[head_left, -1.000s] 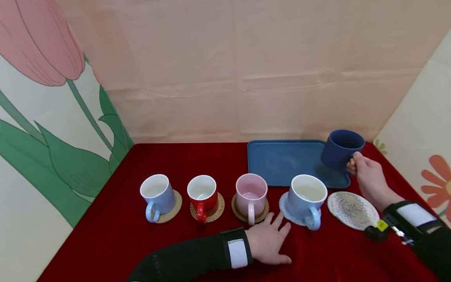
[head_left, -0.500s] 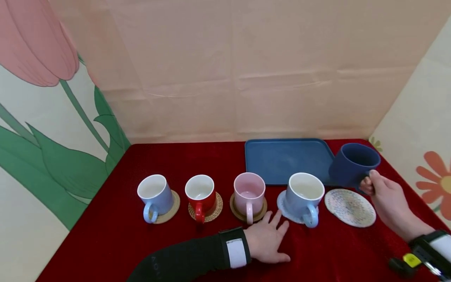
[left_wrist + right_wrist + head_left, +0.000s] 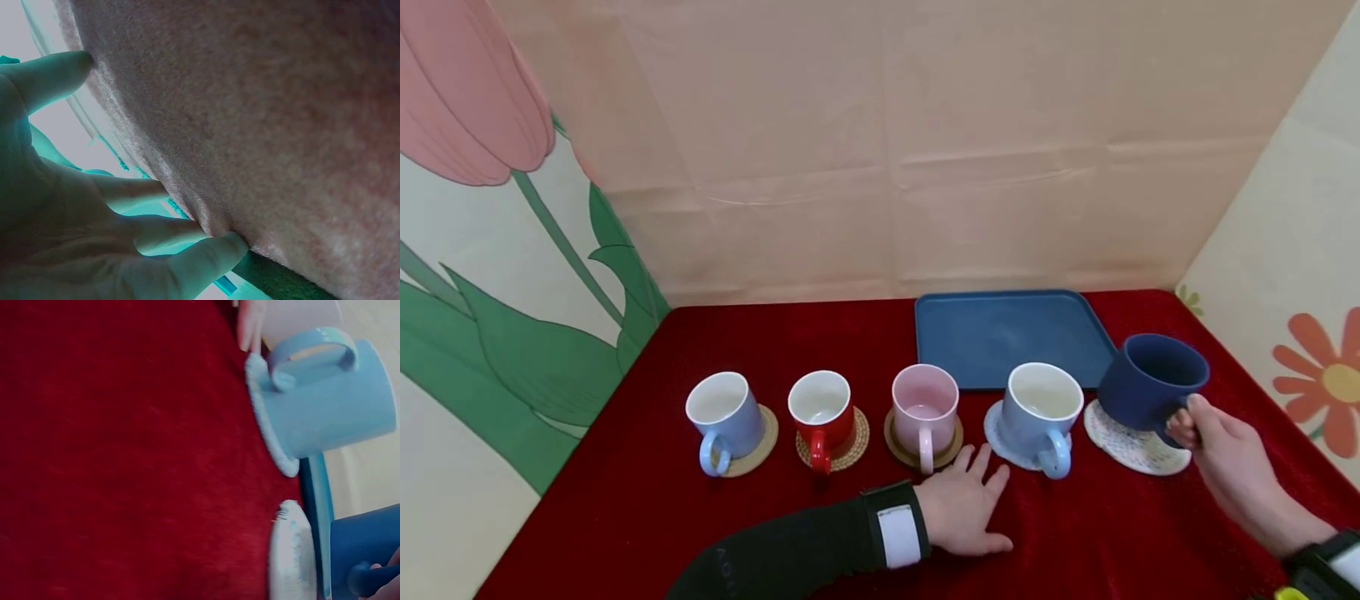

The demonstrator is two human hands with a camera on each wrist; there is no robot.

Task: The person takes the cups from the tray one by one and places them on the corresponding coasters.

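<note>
My right hand (image 3: 1228, 450) grips the handle of a dark blue mug (image 3: 1142, 383), its rim facing up. The mug overlaps the far part of a white speckled round coaster (image 3: 1138, 457). In the right wrist view, a gap shows between this mug (image 3: 365, 537) and the coaster (image 3: 292, 559), so it hangs over it. My left hand (image 3: 961, 507) rests palm down on the red cloth with fingers spread. Its fingertips lie near a pink mug (image 3: 917, 425) and a light blue mug (image 3: 1033, 421) on a pale blue coaster (image 3: 1000, 446).
A red mug (image 3: 827, 437) and another light blue mug (image 3: 733, 429) stand on coasters to the left. All the standing mugs' handles point toward me. Behind, a blue tray (image 3: 992, 337) lies at the back of the red cloth (image 3: 760, 342), against a beige backdrop (image 3: 820, 167).
The dark blue mug has moved from over the tray's right end to the right and toward me, over the speckled coaster. My left hand has stayed in place.
</note>
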